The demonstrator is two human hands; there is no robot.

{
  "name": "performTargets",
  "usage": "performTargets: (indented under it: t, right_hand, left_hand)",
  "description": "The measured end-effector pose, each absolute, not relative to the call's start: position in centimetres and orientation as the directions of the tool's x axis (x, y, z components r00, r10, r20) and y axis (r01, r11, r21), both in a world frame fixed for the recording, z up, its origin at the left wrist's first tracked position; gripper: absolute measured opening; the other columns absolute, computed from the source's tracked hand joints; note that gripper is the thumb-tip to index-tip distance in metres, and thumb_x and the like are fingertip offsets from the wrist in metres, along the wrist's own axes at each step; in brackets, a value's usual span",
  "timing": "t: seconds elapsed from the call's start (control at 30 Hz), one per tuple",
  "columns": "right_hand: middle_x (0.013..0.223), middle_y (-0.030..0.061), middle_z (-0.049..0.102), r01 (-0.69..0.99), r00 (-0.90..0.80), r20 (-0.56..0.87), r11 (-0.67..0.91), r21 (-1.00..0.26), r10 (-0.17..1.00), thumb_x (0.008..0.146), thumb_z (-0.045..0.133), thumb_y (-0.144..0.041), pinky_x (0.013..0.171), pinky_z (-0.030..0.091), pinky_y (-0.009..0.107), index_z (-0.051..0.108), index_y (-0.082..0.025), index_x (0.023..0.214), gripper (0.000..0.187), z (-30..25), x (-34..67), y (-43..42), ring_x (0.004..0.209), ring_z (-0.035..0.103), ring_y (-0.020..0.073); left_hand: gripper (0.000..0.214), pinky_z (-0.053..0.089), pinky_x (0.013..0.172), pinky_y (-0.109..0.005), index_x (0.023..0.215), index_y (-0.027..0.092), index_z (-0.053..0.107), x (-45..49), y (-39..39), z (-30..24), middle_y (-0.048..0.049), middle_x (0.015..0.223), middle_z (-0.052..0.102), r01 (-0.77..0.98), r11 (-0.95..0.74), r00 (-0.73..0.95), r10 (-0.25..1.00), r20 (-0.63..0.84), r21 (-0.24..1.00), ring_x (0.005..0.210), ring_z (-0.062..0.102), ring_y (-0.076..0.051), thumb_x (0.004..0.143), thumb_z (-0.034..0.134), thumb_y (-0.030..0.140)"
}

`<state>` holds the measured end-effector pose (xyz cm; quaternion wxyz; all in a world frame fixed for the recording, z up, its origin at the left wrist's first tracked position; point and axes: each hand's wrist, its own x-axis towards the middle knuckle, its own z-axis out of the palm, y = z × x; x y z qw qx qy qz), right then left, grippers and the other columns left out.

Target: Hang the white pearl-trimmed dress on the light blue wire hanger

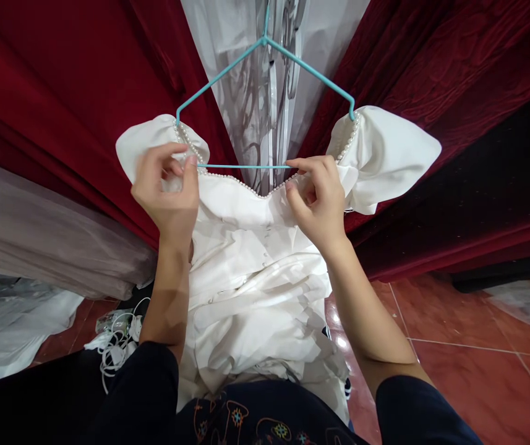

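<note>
Deep red velvet curtains [60, 93] hang beyond the left hand [167, 191] and right hand [315, 201], with a sheer white patterned curtain [246, 93] between them. Grey-beige fabric [37, 235] drapes left of the left hand. Glossy red floor tiles [469, 346] lie below the right hand.

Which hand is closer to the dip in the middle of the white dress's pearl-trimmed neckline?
The right hand: it pinches the pearl edging just beside the dip. The left hand grips farther off, at the white puffed sleeve.

The dress [255, 272] is white with a pearl-edged neckline, on a turquoise hanger [265, 74]. Curtains [60, 93] are deep red; the floor tiles [469, 327] are reddish-brown.
</note>
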<state>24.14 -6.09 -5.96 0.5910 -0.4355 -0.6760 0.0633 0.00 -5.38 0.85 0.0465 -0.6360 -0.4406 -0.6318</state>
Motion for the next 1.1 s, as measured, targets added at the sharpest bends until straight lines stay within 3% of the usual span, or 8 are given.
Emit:
performTargets:
  t: [0.07,0.13,0.33,0.57,0.73,0.83,0.97,1.1]
  right_hand:
    - [0.12,0.0082,0.066,0.513,0.085,0.74,0.607,-0.606,0.667,0.096,0.058,-0.02,0.083,0.06,0.038,0.068,-0.023,0.127,0.033,-6.0,24.0,-6.2,0.111,0.068,0.0225]
    - [0.12,0.0082,0.067,0.515,0.094,0.734,0.598,-0.614,0.673,0.096,0.057,-0.02,0.082,0.06,0.038,0.068,-0.024,0.128,0.034,-6.1,23.8,-6.2,0.11,0.069,0.0226]
    - [0.118,0.0078,0.069,0.548,0.109,0.748,0.588,-0.595,0.655,0.098,0.057,-0.024,0.081,0.06,0.038,0.07,-0.025,0.125,0.03,-5.9,23.6,-6.3,0.107,0.069,0.0226]
    - [0.11,0.0062,0.073,0.581,0.186,0.752,0.547,-0.603,0.632,0.105,0.058,-0.034,0.074,0.052,0.033,0.076,-0.024,0.114,0.023,-4.9,24.2,-6.5,0.096,0.068,0.0194]
    - [0.108,0.005,0.073,0.592,0.186,0.738,0.526,-0.611,0.648,0.107,0.059,-0.041,0.071,0.046,0.032,0.077,-0.023,0.112,0.026,-4.7,24.7,-6.2,0.091,0.066,0.0166]
    - [0.103,0.0043,0.072,0.593,0.192,0.736,0.52,-0.614,0.65,0.108,0.057,-0.045,0.067,0.043,0.031,0.078,-0.023,0.109,0.03,-4.5,24.6,-6.1,0.082,0.062,0.0143]
    - [0.096,0.0031,0.069,0.59,0.196,0.741,0.526,-0.613,0.642,0.108,0.058,-0.048,0.062,0.038,0.03,0.078,-0.023,0.104,0.032,-4.4,24.1,-5.9,0.069,0.052,0.0113]
    - [0.094,0.0024,0.067,0.581,0.202,0.745,0.535,-0.614,0.636,0.108,0.058,-0.049,0.061,0.039,0.029,0.077,-0.025,0.104,0.031,-4.7,23.7,-5.5,0.068,0.05,0.0108]
  left_hand:
    - [0.036,0.041,0.115,-0.047,0.116,0.026,0.071,-1.0,-4.3,1.5,-0.0049,0.12,0.063,0.703,-0.6,-0.164,0.386,0.908,0.382,0.122,0.056,-0.029,0.085,0.09,0.026]
    - [0.048,0.031,0.126,-0.051,0.122,0.024,0.068,-1.9,-3.0,2.0,-0.006,0.132,0.059,0.72,-0.596,-0.115,0.402,0.909,0.355,0.135,0.049,-0.031,0.081,0.09,0.015]
    - [0.039,0.052,0.1,-0.034,0.097,0.017,0.075,-3.3,-0.4,2.7,0.0002,0.097,0.071,0.56,-0.684,-0.267,0.385,0.883,0.467,0.1,0.065,-0.016,0.088,0.049,-0.011]
    - [0.035,0.054,0.09,-0.026,0.087,0.018,0.062,-5.0,-0.1,1.3,0.0008,0.088,0.064,0.533,-0.642,-0.54,0.242,0.806,0.551,0.085,0.061,-0.011,0.079,0.045,-0.012]
    - [0.019,0.054,0.089,-0.029,0.099,0.017,0.061,-7.4,1.0,-2.8,0.0023,0.09,0.065,0.394,-0.517,-0.603,0.478,0.638,0.76,0.087,0.067,-0.011,0.088,0.056,0.004]
    - [0.02,0.051,0.075,-0.027,0.095,0.016,0.062,-8.4,0.6,-4.8,0.0027,0.08,0.061,0.406,-0.419,-0.624,0.523,0.581,0.813,0.076,0.064,-0.012,0.078,0.06,0.005]
    - [0.017,0.05,0.07,-0.027,0.086,0.016,0.065,-8.4,-2.0,-5.9,-0.0005,0.08,0.067,0.476,-0.394,-0.553,0.561,0.616,0.786,0.075,0.067,-0.015,0.074,0.06,0.004]
    - [0.015,0.058,0.098,-0.042,0.089,0.021,0.075,-6.3,-5.2,-4.9,-0.0032,0.098,0.078,0.534,-0.615,-0.328,0.482,0.813,0.58,0.1,0.075,-0.024,0.085,0.065,0.01]
